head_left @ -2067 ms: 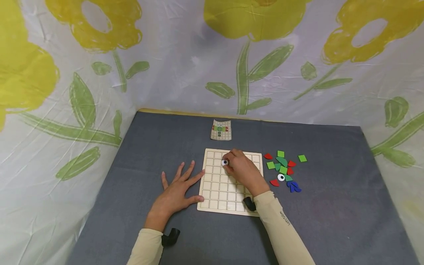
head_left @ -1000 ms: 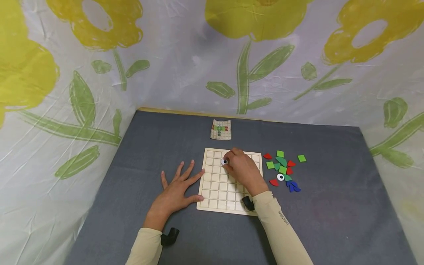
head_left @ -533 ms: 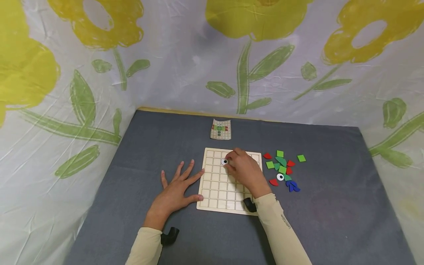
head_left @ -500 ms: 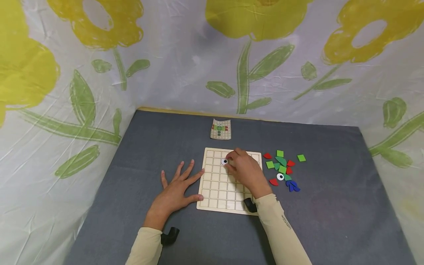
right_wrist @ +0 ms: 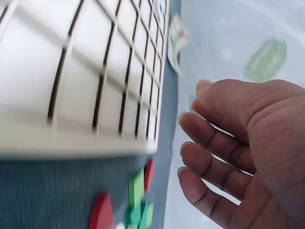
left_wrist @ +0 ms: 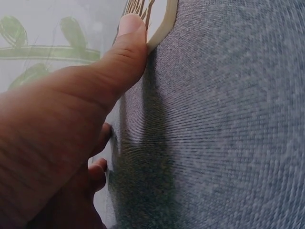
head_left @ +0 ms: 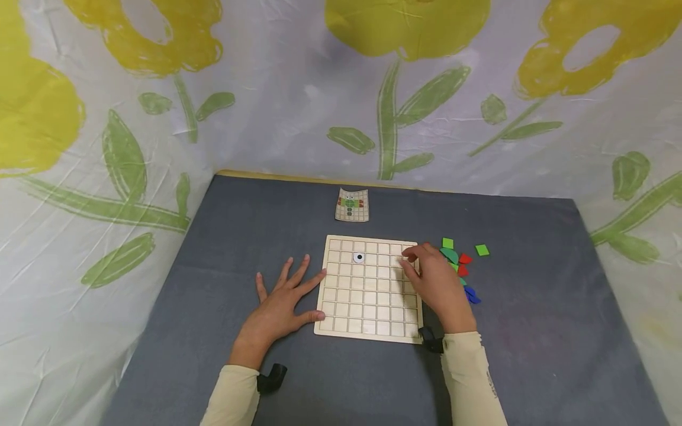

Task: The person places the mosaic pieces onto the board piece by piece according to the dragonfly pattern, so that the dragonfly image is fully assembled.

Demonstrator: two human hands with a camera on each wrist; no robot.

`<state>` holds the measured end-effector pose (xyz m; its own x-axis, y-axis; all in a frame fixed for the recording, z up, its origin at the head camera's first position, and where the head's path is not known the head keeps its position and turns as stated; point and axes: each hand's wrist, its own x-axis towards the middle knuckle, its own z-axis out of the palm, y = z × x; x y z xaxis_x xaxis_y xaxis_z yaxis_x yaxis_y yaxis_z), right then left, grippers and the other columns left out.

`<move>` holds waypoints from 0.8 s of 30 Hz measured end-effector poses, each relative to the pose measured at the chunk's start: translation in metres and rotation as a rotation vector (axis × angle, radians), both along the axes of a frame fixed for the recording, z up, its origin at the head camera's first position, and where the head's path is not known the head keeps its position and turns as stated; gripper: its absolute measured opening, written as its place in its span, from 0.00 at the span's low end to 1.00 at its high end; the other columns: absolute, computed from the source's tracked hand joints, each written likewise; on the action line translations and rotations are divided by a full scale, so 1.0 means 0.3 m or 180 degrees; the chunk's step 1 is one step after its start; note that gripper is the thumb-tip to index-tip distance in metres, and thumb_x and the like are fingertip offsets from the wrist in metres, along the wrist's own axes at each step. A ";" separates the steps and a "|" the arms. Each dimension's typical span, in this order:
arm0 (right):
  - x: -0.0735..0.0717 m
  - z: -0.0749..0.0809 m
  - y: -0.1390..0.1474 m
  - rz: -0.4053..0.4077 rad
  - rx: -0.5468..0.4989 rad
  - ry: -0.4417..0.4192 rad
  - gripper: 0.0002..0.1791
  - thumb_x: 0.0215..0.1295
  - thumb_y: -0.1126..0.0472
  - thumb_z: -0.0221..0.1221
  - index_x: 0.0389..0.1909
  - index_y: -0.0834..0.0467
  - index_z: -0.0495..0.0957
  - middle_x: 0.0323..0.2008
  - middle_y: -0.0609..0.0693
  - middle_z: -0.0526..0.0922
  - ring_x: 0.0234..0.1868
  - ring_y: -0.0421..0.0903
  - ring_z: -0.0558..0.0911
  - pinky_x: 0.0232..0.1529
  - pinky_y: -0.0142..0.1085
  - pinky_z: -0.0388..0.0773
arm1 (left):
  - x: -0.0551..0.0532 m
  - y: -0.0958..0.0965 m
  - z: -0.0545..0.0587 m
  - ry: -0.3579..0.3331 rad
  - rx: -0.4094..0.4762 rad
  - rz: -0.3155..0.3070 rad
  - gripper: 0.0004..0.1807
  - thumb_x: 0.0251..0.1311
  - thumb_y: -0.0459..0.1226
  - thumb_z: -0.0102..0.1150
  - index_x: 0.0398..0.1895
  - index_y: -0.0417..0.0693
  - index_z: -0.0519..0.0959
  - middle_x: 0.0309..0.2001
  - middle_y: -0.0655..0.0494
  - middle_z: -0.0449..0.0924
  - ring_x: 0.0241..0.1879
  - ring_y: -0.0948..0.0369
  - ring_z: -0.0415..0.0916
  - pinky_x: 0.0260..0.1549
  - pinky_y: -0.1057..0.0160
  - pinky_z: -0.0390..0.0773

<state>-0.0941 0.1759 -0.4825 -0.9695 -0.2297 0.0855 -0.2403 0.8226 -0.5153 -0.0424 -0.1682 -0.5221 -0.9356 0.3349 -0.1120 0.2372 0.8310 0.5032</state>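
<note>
A pale wooden grid board (head_left: 356,296) lies on the grey cloth. One white round eye piece with a black dot (head_left: 359,257) sits in a cell of its second row. My left hand (head_left: 277,313) is spread flat at the board's left side, with thumb and index fingertip on its edge; the left wrist view shows the thumb (left_wrist: 125,52) on the corner. My right hand (head_left: 437,281) hovers over the board's right edge with nothing in it, fingers loosely bent and thumb apart from them. It hides part of the loose pieces behind it.
Right of the board lie loose flat pieces: green squares (head_left: 482,250), red ones (head_left: 465,258), dark green ones (head_left: 449,255) and blue ones (head_left: 472,294). A small pattern card (head_left: 352,205) lies behind the board. A flower-printed cloth (head_left: 288,106) rises at the back.
My right hand has let go of the eye piece, which stays in its cell, and has moved right to the board's edge. My left hand has kept its place.
</note>
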 end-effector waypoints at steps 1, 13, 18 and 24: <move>0.006 -0.001 0.019 -0.0044 0.0007 0.0024 0.14 0.75 0.57 0.66 0.55 0.60 0.84 0.43 0.52 0.83 0.30 0.43 0.76 0.29 0.38 0.76 | 0.000 0.000 0.001 0.0002 -0.0001 -0.0002 0.51 0.56 0.64 0.71 0.83 0.72 0.62 0.87 0.54 0.43 0.85 0.41 0.34 0.66 0.16 0.24; 0.087 -0.012 0.207 -0.0522 0.0144 -0.0116 0.16 0.72 0.61 0.69 0.57 0.62 0.83 0.48 0.58 0.85 0.38 0.54 0.82 0.41 0.52 0.81 | 0.000 0.002 0.009 0.0025 0.0025 0.0010 0.50 0.56 0.62 0.72 0.83 0.70 0.63 0.86 0.53 0.45 0.85 0.40 0.36 0.66 0.16 0.24; 0.107 -0.020 0.252 -0.0523 0.0116 -0.0087 0.15 0.71 0.65 0.69 0.56 0.64 0.84 0.48 0.59 0.84 0.41 0.56 0.83 0.44 0.54 0.81 | 0.001 0.001 0.013 0.0024 0.0040 0.0012 0.50 0.56 0.62 0.73 0.83 0.70 0.64 0.86 0.53 0.45 0.85 0.40 0.36 0.66 0.16 0.24; 0.116 -0.045 0.272 -0.0468 0.0193 -0.0014 0.15 0.67 0.68 0.70 0.54 0.63 0.84 0.45 0.58 0.83 0.38 0.53 0.80 0.40 0.50 0.79 | 0.003 0.000 0.007 0.0046 0.0048 -0.0016 0.50 0.56 0.62 0.72 0.83 0.69 0.64 0.86 0.52 0.45 0.85 0.40 0.36 0.66 0.15 0.25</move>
<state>-0.0592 0.2576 -0.4960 -0.9934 -0.0898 0.0715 -0.1128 0.8785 -0.4643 -0.0416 -0.1681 -0.5199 -0.9353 0.3412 -0.0935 0.2487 0.8222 0.5120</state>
